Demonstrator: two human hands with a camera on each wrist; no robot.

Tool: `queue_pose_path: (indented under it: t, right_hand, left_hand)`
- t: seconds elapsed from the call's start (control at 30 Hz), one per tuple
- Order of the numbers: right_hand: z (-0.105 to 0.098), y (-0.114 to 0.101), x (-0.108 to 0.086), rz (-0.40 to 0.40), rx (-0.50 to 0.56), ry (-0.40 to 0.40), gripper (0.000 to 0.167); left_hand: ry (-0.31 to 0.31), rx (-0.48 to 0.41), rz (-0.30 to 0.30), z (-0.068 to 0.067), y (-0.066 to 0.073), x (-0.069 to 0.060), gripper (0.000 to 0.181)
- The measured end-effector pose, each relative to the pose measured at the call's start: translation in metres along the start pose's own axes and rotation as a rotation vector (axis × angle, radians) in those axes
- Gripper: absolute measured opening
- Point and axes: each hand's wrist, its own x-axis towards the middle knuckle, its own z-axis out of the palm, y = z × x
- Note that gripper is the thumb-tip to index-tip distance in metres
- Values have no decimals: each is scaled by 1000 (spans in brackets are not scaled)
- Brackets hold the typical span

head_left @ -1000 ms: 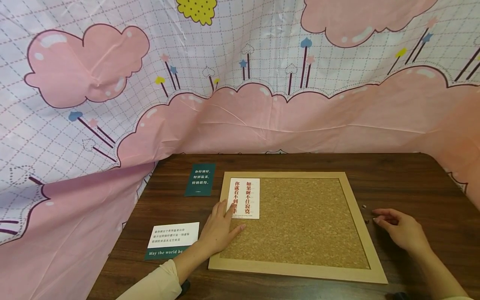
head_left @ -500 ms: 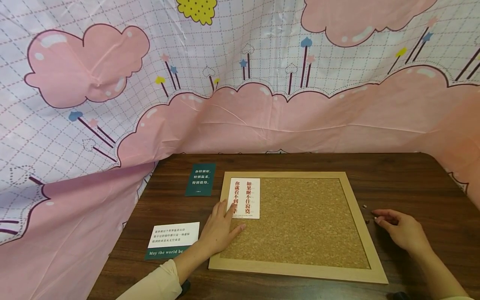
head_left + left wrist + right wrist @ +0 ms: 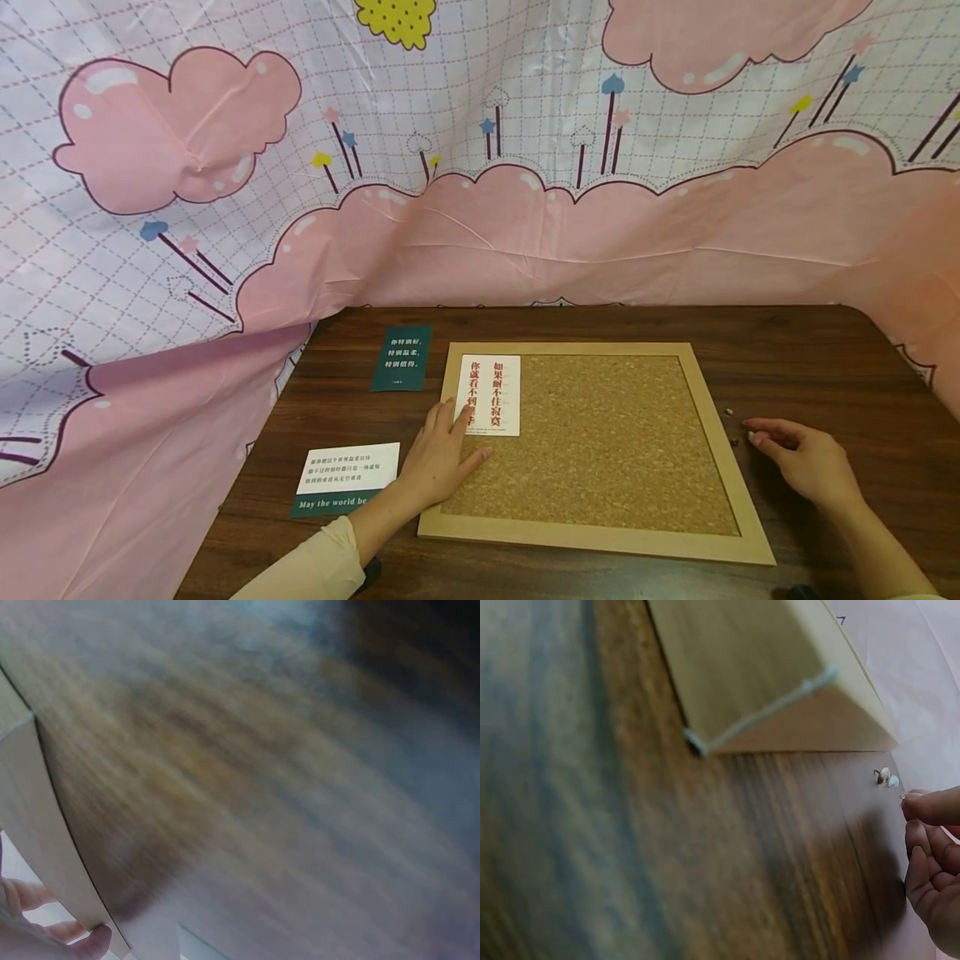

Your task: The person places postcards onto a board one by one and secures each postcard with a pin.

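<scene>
My left hand (image 3: 438,460) rests on the left side of a cork board (image 3: 600,450) with a pale wooden frame. Its fingertips touch the lower left corner of a white card (image 3: 506,398) with red characters, which lies in the board's upper left corner. Right of the board, my right hand (image 3: 802,458) is low over the table, thumb and forefinger pinching a tiny pale thumbtack (image 3: 904,796), mostly hidden by the fingers. Close to those fingertips lie small loose thumbtacks (image 3: 883,776), beside the frame's right edge.
A dark green card (image 3: 402,358) lies left of the board, near its upper corner. Nearer the front is a white and green card (image 3: 348,471), partly covered by my left forearm. The brown table (image 3: 795,358) ends at a pink patterned cloth (image 3: 622,225) behind.
My right fingertips have shifted slightly, and a pale spot now shows between them. The left hand, the board and the cards stay in place.
</scene>
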Motion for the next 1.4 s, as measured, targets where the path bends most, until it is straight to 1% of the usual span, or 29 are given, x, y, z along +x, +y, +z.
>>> queue_pose_path:
  t: [0.13,0.23,0.37,0.47,0.53,0.7,0.83,0.97,1.2,1.4]
  right_hand:
    - [1,-3,-2,14,42,19,34]
    - [2,-6,-2,23,53,42,35]
    - [0,-15,1,-8,81,72,33]
    - [-3,-24,4,-55,126,95,32]
    - [-6,-31,7,-78,154,114,32]
    - [-9,-52,13,-107,200,126,31]
    - [-10,-73,18,-121,230,132,28]
    - [-9,-89,23,-133,268,117,30]
    - [-10,-118,33,-194,318,111,29]
    - [-6,-146,41,-260,414,108,27]
  left_hand:
    - [-3,2,2,1,0,1,72]
    - [-1,3,6,0,0,1,73]
    - [-3,5,4,0,0,0,73]
    - [-3,7,1,0,0,1,73]
    - [0,8,1,0,0,1,73]
    - [2,10,2,0,1,1,72]
    - [-6,0,-7,0,0,0,73]
    - [-12,-7,-11,-1,0,0,74]
    - [-24,-6,-12,-2,1,1,75]
    - [-24,0,-20,-2,2,1,75]
